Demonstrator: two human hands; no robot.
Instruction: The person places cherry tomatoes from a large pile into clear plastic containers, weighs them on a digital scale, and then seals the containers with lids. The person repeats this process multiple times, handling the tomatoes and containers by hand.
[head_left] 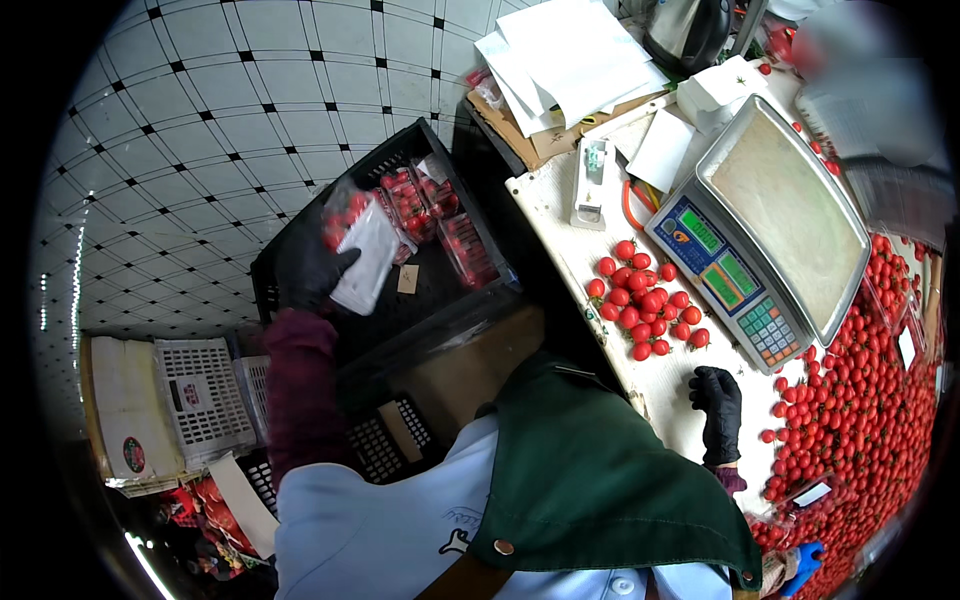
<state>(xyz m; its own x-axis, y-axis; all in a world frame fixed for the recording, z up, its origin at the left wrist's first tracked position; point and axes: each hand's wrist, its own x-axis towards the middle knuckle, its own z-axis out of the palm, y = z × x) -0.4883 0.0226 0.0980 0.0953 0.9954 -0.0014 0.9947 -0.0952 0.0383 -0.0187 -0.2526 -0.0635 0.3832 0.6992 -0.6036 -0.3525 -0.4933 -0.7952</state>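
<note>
My left hand (312, 272), in a black glove, grips a clear plastic punnet of cherry tomatoes (345, 215) with a white label or film on its side. It is over the black crate (345, 345) on my left. Inside that crate lie more filled clear punnets (466, 248) and a small tan card (408, 279). My right hand (717, 412), also black-gloved, rests on the white tabletop with its fingers curled in and nothing visible in them. It lies between a loose group of cherry tomatoes (640, 303) and the big tomato pile (850, 440).
A digital scale (750, 230) with a bare metal pan stands on the table. Behind are white papers (570, 60) and a kettle (688, 35). Another person's blue-gloved hand (803, 570) is at the pile's near edge. White plastic crates (205, 395) stand at far left.
</note>
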